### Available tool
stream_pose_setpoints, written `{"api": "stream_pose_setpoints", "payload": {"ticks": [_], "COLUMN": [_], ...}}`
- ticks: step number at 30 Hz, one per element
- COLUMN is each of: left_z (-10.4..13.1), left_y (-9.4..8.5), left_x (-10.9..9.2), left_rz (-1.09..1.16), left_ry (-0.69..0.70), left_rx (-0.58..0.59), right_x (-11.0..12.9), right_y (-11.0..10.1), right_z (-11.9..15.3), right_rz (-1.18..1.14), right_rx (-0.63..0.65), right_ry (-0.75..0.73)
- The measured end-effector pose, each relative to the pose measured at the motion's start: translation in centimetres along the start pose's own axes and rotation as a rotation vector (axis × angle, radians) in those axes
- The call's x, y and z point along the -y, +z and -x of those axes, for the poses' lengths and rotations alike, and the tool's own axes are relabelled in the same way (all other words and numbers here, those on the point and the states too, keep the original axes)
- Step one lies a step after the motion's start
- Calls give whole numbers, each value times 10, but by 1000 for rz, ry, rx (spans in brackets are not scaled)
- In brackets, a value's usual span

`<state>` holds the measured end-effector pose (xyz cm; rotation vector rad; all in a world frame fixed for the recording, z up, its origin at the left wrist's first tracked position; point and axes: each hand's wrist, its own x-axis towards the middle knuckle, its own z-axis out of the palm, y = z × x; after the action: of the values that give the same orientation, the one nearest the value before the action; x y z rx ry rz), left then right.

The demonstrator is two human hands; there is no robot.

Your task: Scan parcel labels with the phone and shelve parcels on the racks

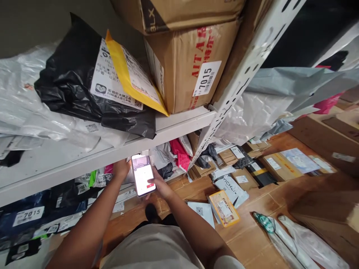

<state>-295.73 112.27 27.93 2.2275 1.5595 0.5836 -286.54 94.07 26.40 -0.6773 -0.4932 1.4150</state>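
A smartphone (143,175) with a lit, mostly white screen is held low, just beyond the front edge of the shelf. My right hand (158,184) is closed around its right side, the thumb over the lower screen near a red button. At the phone's upper left edge my left hand (122,168) is closed against it, its fingers partly hidden. On the shelf above lie a black plastic parcel (70,78) with a white label and a yellow envelope (134,80). Beside them stands a cardboard box (193,67) labelled 7015, under another box (193,13).
A perforated white shelf post (238,86) slants up at the right. Labelled parcels, including a dark blue one (28,216), fill the lower left. On the wooden floor (179,196) lie a YICHEN bag (231,189), an orange-edged packet (223,208) and long wrapped items (291,239).
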Motion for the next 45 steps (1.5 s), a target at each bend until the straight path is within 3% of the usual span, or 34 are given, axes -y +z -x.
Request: {"api": "stream_pose_setpoints", "payload": {"ticks": [9,37,45], "left_z": [7,0,0], "left_y": [-1,3,2], "left_x": [22,34,33], "left_rz": [185,232,231], "left_ry": [-161,-137,-124], "left_rx": [-41,-18,-17], "right_x": [10,20,30], "right_y": [1,2,10], "right_z": [-22,-35,-19], "right_rz": [52,90,79], "right_rx": [11,11,46], "right_ry": [-34,-53,-42]}}
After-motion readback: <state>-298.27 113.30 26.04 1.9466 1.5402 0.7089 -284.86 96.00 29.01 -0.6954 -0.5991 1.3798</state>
